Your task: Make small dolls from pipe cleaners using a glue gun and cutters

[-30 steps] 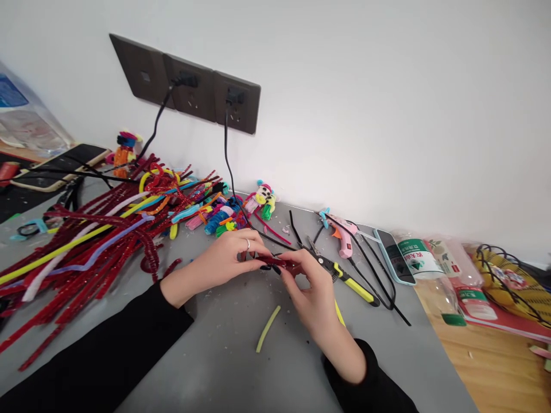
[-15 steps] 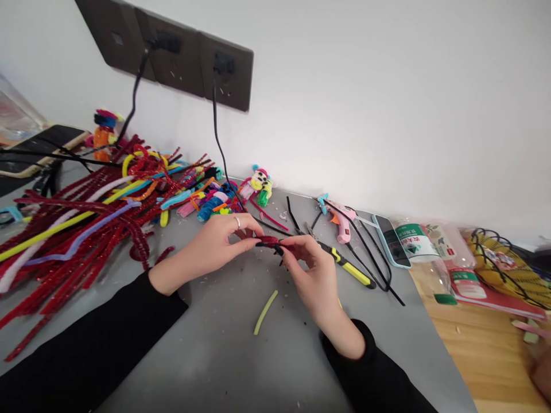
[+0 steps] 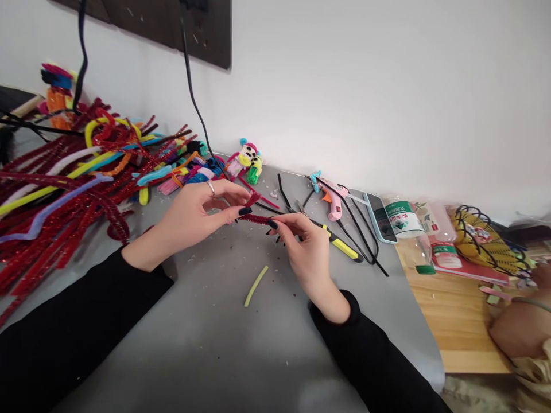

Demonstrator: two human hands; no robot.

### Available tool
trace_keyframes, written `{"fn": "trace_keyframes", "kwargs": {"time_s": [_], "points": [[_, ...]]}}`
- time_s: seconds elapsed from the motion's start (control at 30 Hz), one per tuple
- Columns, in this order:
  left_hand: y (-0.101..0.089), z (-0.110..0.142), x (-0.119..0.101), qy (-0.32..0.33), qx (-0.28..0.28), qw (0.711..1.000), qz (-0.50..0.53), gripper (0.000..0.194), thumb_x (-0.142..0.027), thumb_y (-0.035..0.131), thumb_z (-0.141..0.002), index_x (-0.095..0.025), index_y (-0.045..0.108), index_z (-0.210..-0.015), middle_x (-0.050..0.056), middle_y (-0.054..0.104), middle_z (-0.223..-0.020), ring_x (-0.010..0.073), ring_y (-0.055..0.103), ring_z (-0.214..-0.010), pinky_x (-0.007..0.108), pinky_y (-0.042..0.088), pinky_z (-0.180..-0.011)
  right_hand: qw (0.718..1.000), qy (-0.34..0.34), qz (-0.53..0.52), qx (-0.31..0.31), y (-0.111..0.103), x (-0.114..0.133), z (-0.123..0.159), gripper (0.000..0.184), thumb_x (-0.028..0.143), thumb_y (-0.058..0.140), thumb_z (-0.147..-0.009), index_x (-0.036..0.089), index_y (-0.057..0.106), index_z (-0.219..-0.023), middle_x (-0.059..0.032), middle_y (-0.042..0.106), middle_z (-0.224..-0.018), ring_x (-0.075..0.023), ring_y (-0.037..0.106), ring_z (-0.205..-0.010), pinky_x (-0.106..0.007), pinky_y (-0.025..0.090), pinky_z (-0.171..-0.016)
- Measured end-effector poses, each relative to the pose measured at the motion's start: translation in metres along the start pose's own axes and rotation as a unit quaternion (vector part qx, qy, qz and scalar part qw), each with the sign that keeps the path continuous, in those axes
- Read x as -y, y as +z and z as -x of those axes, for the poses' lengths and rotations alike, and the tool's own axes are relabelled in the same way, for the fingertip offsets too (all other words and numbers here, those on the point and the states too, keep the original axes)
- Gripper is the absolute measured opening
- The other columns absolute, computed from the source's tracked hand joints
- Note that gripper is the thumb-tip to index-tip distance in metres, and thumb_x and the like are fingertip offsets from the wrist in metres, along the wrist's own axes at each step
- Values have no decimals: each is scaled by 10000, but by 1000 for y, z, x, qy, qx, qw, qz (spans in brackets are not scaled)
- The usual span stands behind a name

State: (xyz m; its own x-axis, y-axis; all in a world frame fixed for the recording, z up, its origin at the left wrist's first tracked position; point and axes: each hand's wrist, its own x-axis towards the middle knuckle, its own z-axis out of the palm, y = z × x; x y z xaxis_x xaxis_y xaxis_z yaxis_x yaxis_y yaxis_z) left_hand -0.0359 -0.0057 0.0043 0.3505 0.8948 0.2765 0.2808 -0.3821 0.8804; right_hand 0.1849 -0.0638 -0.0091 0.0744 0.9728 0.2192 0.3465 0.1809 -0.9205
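Observation:
Between my two hands runs a short dark red pipe cleaner [image 3: 257,219], held above the grey table. My left hand [image 3: 210,209] pinches one end between thumb and fingers, and a bent red tip stands up there. The other end sits in the closed fingertips of my right hand [image 3: 303,246]. Below them a short pale yellow-green pipe cleaner piece [image 3: 255,287] lies on the table. Just beyond my right hand are pliers with yellow-and-black handles [image 3: 342,244].
A big heap of pipe cleaners [image 3: 81,183] covers the left side. Small pipe-cleaner figures [image 3: 246,158] stand by the wall. A pink glue gun [image 3: 338,202], a phone [image 3: 379,218] and a plastic bottle [image 3: 407,226] lie to the right. Another person's arm [image 3: 523,327] shows at the right edge.
My hands have drawn slightly apart, so more of the red pipe cleaner shows between them. The view has tilted down and shifted right; the other person's arm shows more.

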Motion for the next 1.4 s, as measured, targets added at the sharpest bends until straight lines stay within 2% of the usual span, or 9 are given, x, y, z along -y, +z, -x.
{"fn": "trace_keyframes", "kwargs": {"time_s": [0.1,0.27,0.73,0.83,0.9,1.0,1.07,1.23,1.4], "points": [[-2,0,0,29,30,999,-8,246,-326,722,-913,-150,763,-1079,51,789,-981,147,716,-833,254,634,-790,1000,-7,24,-5,0,0,0,135,285,670,-957,210,774,-914,-23,790,-766,-168,752,-702,-281,585,-695],[-6,0,2,79,67,993,-49,161,-329,739,-912,-195,804,-974,43,795,-896,151,693,-744,242,570,-656,999,-9,39,9,1,-1,0,163,321,669,-963,215,780,-907,-20,784,-749,-165,729,-675,-285,588,-688],[-7,0,8,103,-20,991,-85,218,-383,688,-951,-215,806,-877,31,811,-871,178,719,-738,253,524,-615,995,-43,82,40,-5,1,-5,157,335,656,-984,216,745,-932,-4,757,-749,-145,677,-649,-267,550,-662],[-6,-1,9,119,-10,988,-94,240,-375,673,-972,-200,818,-893,42,822,-874,170,726,-738,256,536,-649,985,-78,152,15,-27,2,-17,214,378,677,-961,217,728,-1092,-25,774,-874,-160,686,-735,-287,553,-722],[-6,-2,10,128,-4,986,-104,260,-375,659,-986,-189,821,-903,48,825,-876,165,728,-733,262,545,-681,969,-68,230,-51,-53,-2,-28,226,395,619,-977,220,706,-1091,-42,770,-911,-179,686,-770,-314,549,-757],[-4,-3,12,135,-4,984,-116,287,-389,642,-999,-180,826,-926,48,827,-871,159,724,-713,261,533,-671,921,30,369,-117,-92,-19,-43,191,395,604,-962,216,662,-931,-79,751,-893,-230,662,-786,-363,512,-763],[-3,-3,13,138,-13,983,-122,300,-393,635,-1005,-177,829,-928,45,828,-862,154,719,-701,258,523,-666,884,88,443,-125,-108,-34,-48,194,405,630,-940,215,628,-898,-105,737,-913,-273,652,-846,-386,484,-775],[-2,-3,15,147,-28,980,-128,303,-392,631,-1007,-183,826,-907,25,821,-826,132,688,-654,245,509,-649,856,73,492,-141,-121,-62,-55,189,300,511,-954,186,661,-978,-160,684,-1050,-312,616,-991,-435,471,-896],[-2,-4,17,149,-42,981,-116,260,-357,643,-990,-195,812,-877,17,813,-812,132,674,-644,245,499,-628,856,62,493,-143,-139,-64,-58,174,227,575,-796,191,735,-851,-134,644,-978,-306,577,-958,-473,468,-962]]}}
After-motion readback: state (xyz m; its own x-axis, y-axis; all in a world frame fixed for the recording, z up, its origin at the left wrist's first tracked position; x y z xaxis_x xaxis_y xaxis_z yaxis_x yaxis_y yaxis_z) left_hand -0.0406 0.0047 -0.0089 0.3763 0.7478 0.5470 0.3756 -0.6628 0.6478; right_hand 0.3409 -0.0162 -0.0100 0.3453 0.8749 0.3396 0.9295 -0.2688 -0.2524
